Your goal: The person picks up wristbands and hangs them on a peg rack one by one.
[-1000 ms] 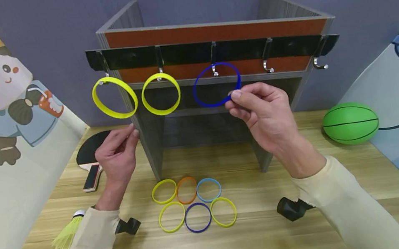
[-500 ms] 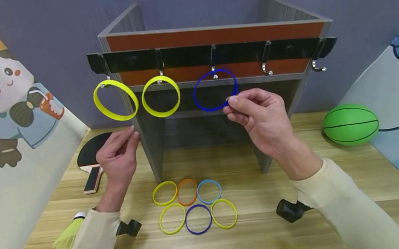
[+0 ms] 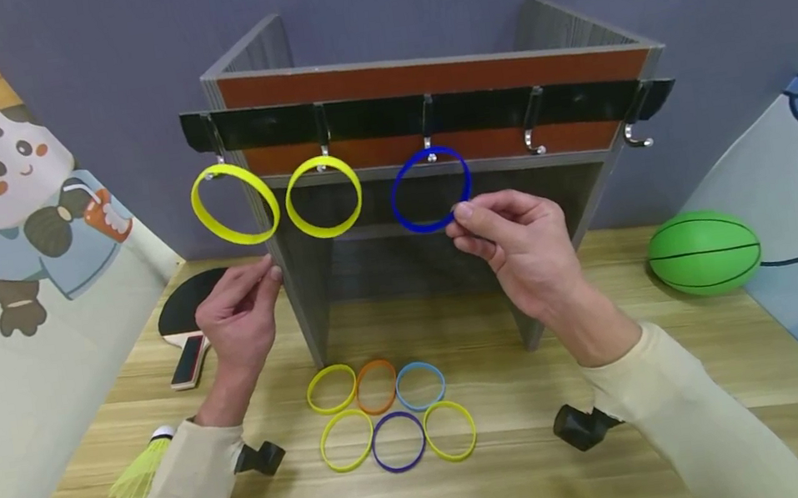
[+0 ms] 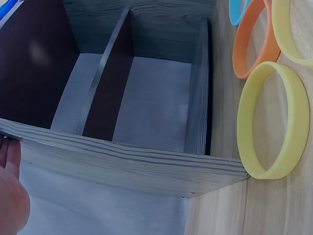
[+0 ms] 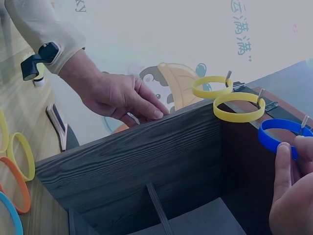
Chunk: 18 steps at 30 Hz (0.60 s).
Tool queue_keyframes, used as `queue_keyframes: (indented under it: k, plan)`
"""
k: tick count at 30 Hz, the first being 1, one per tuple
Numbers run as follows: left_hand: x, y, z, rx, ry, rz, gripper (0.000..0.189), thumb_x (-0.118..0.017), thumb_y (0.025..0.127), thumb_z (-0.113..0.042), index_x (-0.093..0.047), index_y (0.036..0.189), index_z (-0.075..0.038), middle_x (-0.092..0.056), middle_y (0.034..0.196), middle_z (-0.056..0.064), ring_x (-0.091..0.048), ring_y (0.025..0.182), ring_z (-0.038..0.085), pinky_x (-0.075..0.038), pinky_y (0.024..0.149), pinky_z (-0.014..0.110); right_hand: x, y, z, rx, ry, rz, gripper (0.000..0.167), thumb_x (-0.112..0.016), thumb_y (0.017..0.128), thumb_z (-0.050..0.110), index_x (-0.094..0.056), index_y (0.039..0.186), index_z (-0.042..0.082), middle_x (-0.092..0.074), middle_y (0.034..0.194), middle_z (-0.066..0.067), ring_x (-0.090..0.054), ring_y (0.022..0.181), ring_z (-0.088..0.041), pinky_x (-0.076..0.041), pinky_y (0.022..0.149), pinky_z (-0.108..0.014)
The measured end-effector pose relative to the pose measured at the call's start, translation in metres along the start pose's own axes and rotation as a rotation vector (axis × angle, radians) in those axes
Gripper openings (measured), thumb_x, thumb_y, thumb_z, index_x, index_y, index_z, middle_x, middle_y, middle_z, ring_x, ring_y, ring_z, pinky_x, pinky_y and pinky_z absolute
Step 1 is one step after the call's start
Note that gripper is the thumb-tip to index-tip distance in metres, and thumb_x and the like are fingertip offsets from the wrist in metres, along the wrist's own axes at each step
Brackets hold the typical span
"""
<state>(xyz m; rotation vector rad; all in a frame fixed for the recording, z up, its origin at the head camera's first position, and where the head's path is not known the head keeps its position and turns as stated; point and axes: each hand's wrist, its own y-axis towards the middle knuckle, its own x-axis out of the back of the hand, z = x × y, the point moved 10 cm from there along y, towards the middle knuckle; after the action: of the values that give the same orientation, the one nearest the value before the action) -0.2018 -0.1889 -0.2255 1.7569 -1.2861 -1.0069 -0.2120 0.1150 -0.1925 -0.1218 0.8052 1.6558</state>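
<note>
My right hand [image 3: 524, 253] pinches the lower right of a blue wristband [image 3: 401, 207] between thumb and fingers. In the head and right wrist views, the tip of the middle hook [image 3: 431, 157] shows inside the blue band's upper part. Two yellow wristbands [image 3: 236, 204] hang on the two left hooks of the black hook rail [image 3: 375, 122]. My left hand [image 3: 239, 312] has bent fingers touching the front edge of the grey shelf's left side panel [image 3: 299, 296]. In the right wrist view, no thumb shows on that panel's inner face.
Several wristbands, yellow, orange [image 3: 376, 387], light blue [image 3: 420, 387] and dark blue [image 3: 398, 442], lie on the wooden table before the shelf. A table tennis bat [image 3: 189, 356] and a shuttlecock [image 3: 142, 468] lie left; a green ball [image 3: 705, 252] sits right. Two right hooks [image 3: 535, 143] hold nothing.
My right hand has moved slightly left and down with the blue wristband, whose upper edge now sits at the middle hook. The left hand has stayed at the panel.
</note>
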Motion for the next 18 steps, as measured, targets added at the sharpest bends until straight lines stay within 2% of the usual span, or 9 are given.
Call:
queue_keyframes:
  k: [11,18]
  plan:
    - [-0.0003,-0.0012,0.0002,0.005,0.013,0.004,0.012,-0.067,0.075,0.019,-0.067,0.087,0.019,-0.064,0.074,0.021,-0.054,0.061,0.009,-0.039,0.052,0.016,0.0059,-0.0021,-0.0036,-0.001,0.008,-0.016,0.005,-0.073,0.079,-0.004,-0.073,0.083,-0.001,-0.068,0.076,-0.015,-0.067,0.066,-0.022,-0.055,0.063,-0.028]
    - [-0.0006,-0.0005,-0.0002,0.0,0.008,0.002,0.012,-0.068,0.075,0.019,-0.067,0.087,0.019,-0.065,0.074,0.021,-0.054,0.061,0.009,-0.04,0.053,0.016,0.0097,-0.0038,-0.0038,-0.01,-0.027,-0.026,0.003,-0.072,0.081,-0.002,-0.073,0.083,0.0,-0.068,0.077,-0.014,-0.067,0.066,-0.021,-0.054,0.061,-0.026]
